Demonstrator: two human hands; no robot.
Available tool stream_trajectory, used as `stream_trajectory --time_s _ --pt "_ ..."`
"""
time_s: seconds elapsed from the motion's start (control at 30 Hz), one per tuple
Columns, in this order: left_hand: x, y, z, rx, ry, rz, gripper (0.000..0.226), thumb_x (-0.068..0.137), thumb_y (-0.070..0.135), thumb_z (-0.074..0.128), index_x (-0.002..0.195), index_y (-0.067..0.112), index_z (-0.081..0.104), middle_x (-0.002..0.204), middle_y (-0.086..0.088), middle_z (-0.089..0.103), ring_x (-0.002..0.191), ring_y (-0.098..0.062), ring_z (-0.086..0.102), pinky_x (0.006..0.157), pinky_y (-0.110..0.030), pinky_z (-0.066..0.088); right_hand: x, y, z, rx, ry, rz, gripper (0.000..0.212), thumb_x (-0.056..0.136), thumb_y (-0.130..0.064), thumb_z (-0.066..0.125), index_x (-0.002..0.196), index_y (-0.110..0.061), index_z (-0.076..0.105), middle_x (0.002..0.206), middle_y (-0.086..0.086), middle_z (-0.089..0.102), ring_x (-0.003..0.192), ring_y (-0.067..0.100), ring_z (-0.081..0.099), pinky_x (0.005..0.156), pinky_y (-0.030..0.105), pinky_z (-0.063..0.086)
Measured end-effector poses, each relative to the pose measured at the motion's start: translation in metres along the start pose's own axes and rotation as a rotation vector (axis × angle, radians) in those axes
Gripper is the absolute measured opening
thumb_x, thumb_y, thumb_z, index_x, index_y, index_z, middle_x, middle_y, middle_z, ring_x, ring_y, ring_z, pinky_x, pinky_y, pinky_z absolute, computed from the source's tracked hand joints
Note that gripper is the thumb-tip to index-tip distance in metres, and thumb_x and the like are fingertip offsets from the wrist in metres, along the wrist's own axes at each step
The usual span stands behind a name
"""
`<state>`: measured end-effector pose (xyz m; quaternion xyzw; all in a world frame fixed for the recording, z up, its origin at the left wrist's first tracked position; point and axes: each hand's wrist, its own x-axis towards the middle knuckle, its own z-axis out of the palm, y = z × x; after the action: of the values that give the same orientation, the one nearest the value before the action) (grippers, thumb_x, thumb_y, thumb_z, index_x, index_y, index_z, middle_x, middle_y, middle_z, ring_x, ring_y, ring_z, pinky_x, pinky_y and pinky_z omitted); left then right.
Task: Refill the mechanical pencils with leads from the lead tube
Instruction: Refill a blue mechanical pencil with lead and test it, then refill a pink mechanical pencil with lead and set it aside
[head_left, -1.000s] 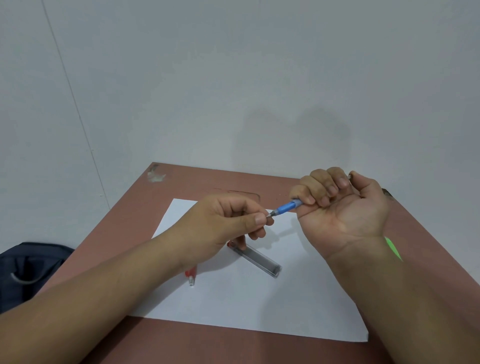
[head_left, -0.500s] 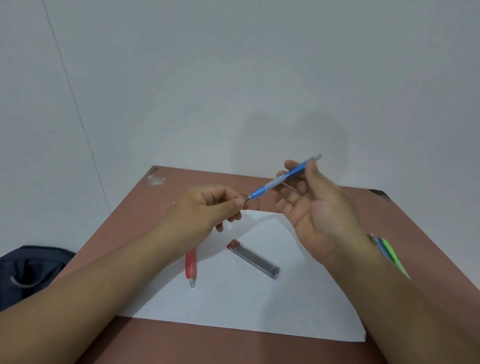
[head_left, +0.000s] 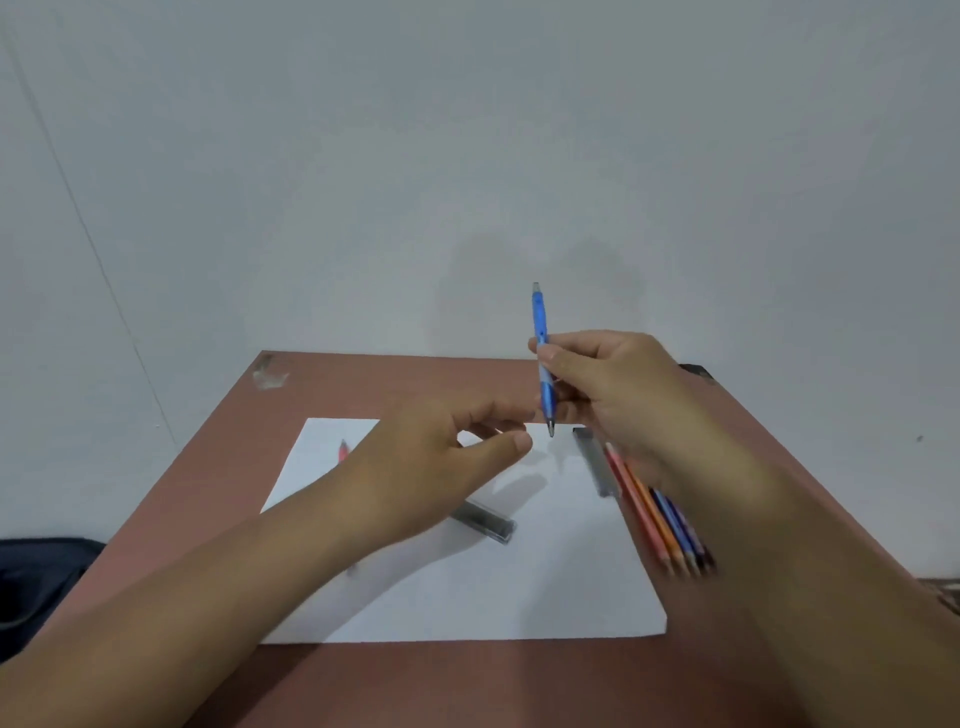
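One upright blue mechanical pencil (head_left: 541, 358), tip down.

right hand (head_left: 613, 395) gripping, left hand (head_left: 441, 467) loosely curled

**Hidden, cropped and blurred**

The left hand (head_left: 441, 462) and its forearm cover most of the red pencil (head_left: 342, 451); only its far tip shows above the wrist, and a grey smudge below the forearm may be its other end. The same hand hides the far end of the lead tube (head_left: 488, 522). Whether its curled fingers pinch a lead cannot be told; anything there is too thin to see. The right hand (head_left: 608, 395) covers the middle of the blue pencil (head_left: 543, 358). The right forearm hides the upper ends of the smeared coloured pencils (head_left: 670, 525). The dark bag (head_left: 36, 577) is cut by the left edge.
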<state>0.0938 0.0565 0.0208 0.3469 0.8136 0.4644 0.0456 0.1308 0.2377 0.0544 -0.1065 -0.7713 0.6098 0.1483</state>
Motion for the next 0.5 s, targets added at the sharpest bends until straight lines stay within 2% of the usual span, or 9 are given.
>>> stream_trajectory --time_s 0.07,0.1,0.17,0.2,0.27,0.3,0.37,0.43,0.5 --pt "0.001 0.012 0.011 0.058 -0.061 0.039 0.018 0.094 0.045 0.062 0.108 0.056 0.063 0.100 0.040 0.062 0.094 0.019 0.055 0.080 -0.006 0.045 -0.009 0.000 -0.023 -0.226 0.048 -0.012 0.012 0.097 -0.024 0.064 0.095 -0.023 0.076 0.075 0.000 0.075 0.060 0.007 0.070 0.053 0.013 0.051" --pt "0.002 0.016 0.018 0.082 -0.093 0.045 0.020 0.093 0.048 0.062 0.111 0.055 0.062 0.100 0.041 0.060 0.097 0.018 0.054 0.083 -0.011 0.046 -0.015 0.002 -0.035 -0.354 0.079 -0.023 0.013 0.098 -0.028 0.063 0.093 -0.027 0.075 0.075 -0.004 0.075 0.060 0.005 0.069 0.049 0.013 0.049" --pt "0.006 0.024 0.032 0.141 -0.154 0.039 0.029 0.092 0.055 0.058 0.120 0.050 0.061 0.104 0.041 0.056 0.098 0.013 0.054 0.085 -0.017 0.047 -0.024 0.011 -0.058 -0.543 0.142 -0.025 0.014 0.096 -0.034 0.062 0.099 -0.032 0.076 0.080 -0.013 0.074 0.066 0.004 0.070 0.054 0.018 0.051" --pt "0.009 0.028 0.040 0.178 -0.174 0.049 0.033 0.092 0.058 0.057 0.123 0.049 0.060 0.112 0.038 0.057 0.102 0.010 0.054 0.087 -0.018 0.046 -0.028 0.016 -0.068 -0.593 0.169 -0.013 0.016 0.095 -0.032 0.063 0.103 -0.031 0.076 0.083 -0.016 0.072 0.069 0.004 0.070 0.060 0.021 0.052" --pt "0.015 0.036 0.055 0.243 -0.197 0.082 0.039 0.092 0.060 0.055 0.128 0.046 0.059 0.130 0.028 0.056 0.115 0.006 0.052 0.094 -0.022 0.045 -0.035 0.027 -0.086 -0.693 0.201 0.030 0.017 0.095 -0.028 0.064 0.107 -0.026 0.077 0.086 -0.017 0.069 0.075 0.003 0.067 0.067 0.023 0.052" --pt "0.018 0.039 0.061 0.274 -0.206 0.096 0.040 0.093 0.059 0.055 0.130 0.044 0.058 0.133 0.024 0.056 0.118 0.003 0.052 0.095 -0.023 0.044 -0.039 0.033 -0.093 -0.749 0.213 0.057 0.017 0.095 -0.028 0.064 0.104 -0.023 0.078 0.087 -0.015 0.069 0.077 0.004 0.066 0.069 0.026 0.054" --pt "0.025 0.043 0.074 0.340 -0.223 0.118 0.040 0.094 0.056 0.055 0.131 0.039 0.058 0.127 0.019 0.060 0.111 0.000 0.054 0.088 -0.020 0.045 -0.046 0.045 -0.106 -0.847 0.239 0.102 0.018 0.095 -0.026 0.063 0.097 -0.017 0.079 0.089 -0.004 0.074 0.080 0.011 0.068 0.076 0.036 0.058" --pt "0.030 0.046 0.086 0.377 -0.235 0.147 0.039 0.094 0.053 0.058 0.129 0.037 0.060 0.117 0.016 0.062 0.100 -0.002 0.056 0.077 -0.015 0.043 -0.050 0.056 -0.116 -0.901 0.272 0.141 0.020 0.095 -0.025 0.062 0.096 -0.014 0.078 0.092 0.003 0.075 0.080 0.016 0.069 0.079 0.039 0.059" --pt "0.035 0.047 0.097 0.430 -0.244 0.172 0.038 0.093 0.052 0.060 0.127 0.034 0.062 0.110 0.014 0.062 0.093 -0.003 0.056 0.075 -0.017 0.047 -0.053 0.065 -0.124 -0.930 0.288 0.174 0.023 0.094 -0.025 0.059 0.098 -0.011 0.077 0.093 0.006 0.075 0.080 0.019 0.069 0.078 0.039 0.059"
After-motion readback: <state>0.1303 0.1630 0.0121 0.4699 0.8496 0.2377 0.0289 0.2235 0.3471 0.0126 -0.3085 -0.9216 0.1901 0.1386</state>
